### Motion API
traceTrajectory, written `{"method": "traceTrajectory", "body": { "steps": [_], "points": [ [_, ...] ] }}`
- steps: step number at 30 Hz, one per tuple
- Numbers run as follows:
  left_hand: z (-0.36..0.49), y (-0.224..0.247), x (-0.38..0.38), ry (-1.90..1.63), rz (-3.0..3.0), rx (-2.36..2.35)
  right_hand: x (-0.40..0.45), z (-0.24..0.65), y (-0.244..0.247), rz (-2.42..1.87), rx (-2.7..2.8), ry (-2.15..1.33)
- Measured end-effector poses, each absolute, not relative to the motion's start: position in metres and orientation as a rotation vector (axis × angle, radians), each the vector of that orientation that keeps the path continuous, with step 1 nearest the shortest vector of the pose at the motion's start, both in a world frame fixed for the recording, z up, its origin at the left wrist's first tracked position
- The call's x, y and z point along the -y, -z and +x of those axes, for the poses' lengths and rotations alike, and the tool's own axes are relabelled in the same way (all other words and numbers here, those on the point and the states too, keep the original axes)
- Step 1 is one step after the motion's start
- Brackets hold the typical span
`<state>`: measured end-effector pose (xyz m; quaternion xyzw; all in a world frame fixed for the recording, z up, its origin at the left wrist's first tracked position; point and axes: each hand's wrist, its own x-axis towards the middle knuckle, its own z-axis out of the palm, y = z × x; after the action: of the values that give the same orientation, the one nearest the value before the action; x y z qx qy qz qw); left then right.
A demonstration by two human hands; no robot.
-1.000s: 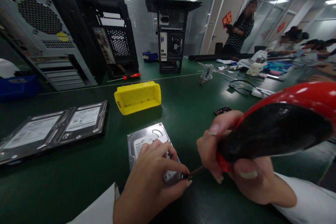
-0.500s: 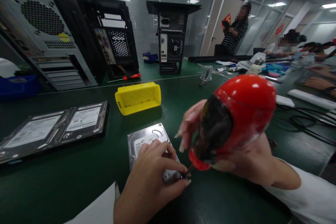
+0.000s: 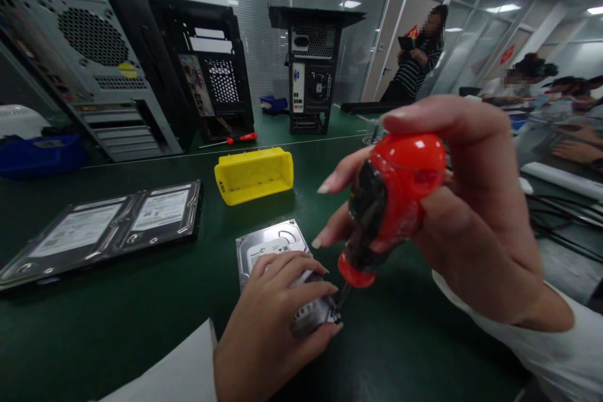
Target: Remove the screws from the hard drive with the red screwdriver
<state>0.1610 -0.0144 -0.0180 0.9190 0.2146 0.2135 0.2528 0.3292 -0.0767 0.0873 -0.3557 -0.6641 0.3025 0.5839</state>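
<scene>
The hard drive [image 3: 282, 239] is lying under the left hand [image 3: 268, 320], its far end showing beyond the fingers, its near right corner sitting between forefinger and thumb. Those left fingers are draping across the top and gripping the drive, the thumb bracing along the edge. And over at the right hand [image 3: 480, 207], the fingers are gripping a stubby red-and-black screwdriver [image 3: 367, 217], one digit capping its butt end while two fingertips are hanging free of the handle. The shaft is leaning down to that corner, just beside the left fingertips (what exactly the tip is meeting is too small to tell). For a clean job, I'm judging, the shaft is needing to stand square to its seat, with steady pressure going straight down it and the left fingers pinning firmly, clear of any slip. Slow turns are looking wiser than quick ones; a slanting tip is risking a skid. Beyond the left fingers a yellow bin [image 3: 257, 173] is standing apart, and two more drives [image 3: 125, 223] are lying well to their left.
</scene>
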Motion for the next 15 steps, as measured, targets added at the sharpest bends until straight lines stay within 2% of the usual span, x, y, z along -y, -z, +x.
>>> {"method": "traceTrajectory", "body": {
  "steps": [6,15],
  "points": [
    [0.163,0.020,0.016,-0.646,2.509,-0.567,0.075,0.331,-0.081,-0.810,1.615,-0.669],
    [0.162,0.021,0.015,-0.630,2.472,-0.538,0.077,0.327,-0.093,-0.751,1.571,-0.426]
  ]
}}
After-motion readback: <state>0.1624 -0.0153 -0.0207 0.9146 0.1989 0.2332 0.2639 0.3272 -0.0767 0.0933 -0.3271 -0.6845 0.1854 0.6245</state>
